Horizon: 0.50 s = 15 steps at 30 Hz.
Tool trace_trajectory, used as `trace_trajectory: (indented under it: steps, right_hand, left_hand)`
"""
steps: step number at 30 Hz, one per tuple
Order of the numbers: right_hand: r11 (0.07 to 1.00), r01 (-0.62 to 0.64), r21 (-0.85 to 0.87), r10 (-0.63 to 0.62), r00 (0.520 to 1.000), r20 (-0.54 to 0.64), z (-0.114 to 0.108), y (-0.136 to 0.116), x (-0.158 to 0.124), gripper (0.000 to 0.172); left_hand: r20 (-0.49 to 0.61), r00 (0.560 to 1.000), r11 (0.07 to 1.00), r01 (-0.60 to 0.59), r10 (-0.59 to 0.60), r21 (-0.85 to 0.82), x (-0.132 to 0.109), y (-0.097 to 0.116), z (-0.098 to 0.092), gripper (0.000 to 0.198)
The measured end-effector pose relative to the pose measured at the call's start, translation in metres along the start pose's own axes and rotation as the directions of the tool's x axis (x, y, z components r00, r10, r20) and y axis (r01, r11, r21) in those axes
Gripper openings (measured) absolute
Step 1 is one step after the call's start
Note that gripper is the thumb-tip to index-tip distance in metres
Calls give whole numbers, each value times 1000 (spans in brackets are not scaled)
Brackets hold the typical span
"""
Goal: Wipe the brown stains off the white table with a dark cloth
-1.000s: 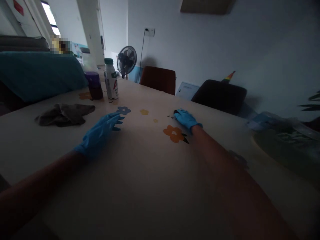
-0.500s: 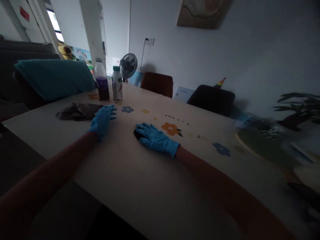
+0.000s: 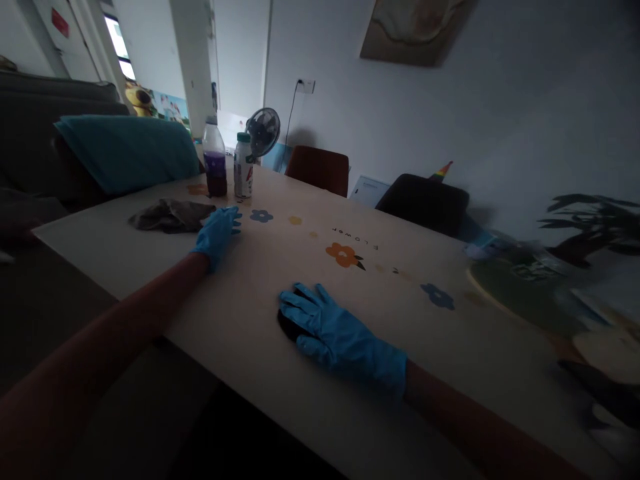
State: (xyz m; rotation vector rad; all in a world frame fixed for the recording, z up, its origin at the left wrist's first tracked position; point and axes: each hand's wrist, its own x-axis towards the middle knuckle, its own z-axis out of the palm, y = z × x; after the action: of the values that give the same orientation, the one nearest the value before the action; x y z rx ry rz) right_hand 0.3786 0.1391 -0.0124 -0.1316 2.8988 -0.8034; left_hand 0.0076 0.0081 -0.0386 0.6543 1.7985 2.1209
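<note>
My left hand [image 3: 219, 235], in a blue glove, rests on the white table with its fingers stretched out. Right beside it is a crumpled grey cloth [image 3: 173, 216]; whether the two touch I cannot tell. My right hand [image 3: 340, 330], gloved in the same blue, presses down over a black pad [image 3: 291, 327] on the tabletop. Only the pad's dark edge shows past the fingers and thumb, so its exact kind is hidden. Flower prints, an orange flower [image 3: 343, 255] among them, mark the table [image 3: 240, 300] beyond my right hand.
A bottle of purple liquid [image 3: 216, 163] and a white bottle with a green cap [image 3: 243, 167] stand past my left hand. A teal towel [image 3: 133, 153] drapes at the left. Chairs and a fan [image 3: 263, 131] are behind; a green mat [image 3: 520, 293] holds things at right.
My right hand has slid the black pad across the table toward me and the near edge. My left hand stays by the cloth; the view has shifted slightly.
</note>
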Motion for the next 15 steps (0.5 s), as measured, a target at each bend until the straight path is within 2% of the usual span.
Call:
trace_trajectory:
  steps: [3,7,11,15]
  right_hand:
    - [999,47,-18,-47,999,-2,0,-5,23,74]
    - [993,55,-100,-57,998,-19,-5,-3,70,70]
    - [984,-28,-175,15,997,-77,-20,16,122,73]
    - [958,-190,-217,160,976,-146,-47,43,167,71]
  left_hand:
    - [-12,1000,1000,10,-10,6,-1,-1,2,29]
    - [-35,999,1000,15,-15,-11,-5,1,5,29]
    - [-20,1000,1000,20,-21,-12,-9,3,6,30]
    - [-5,1000,1000,-5,5,-5,-12,5,5,32]
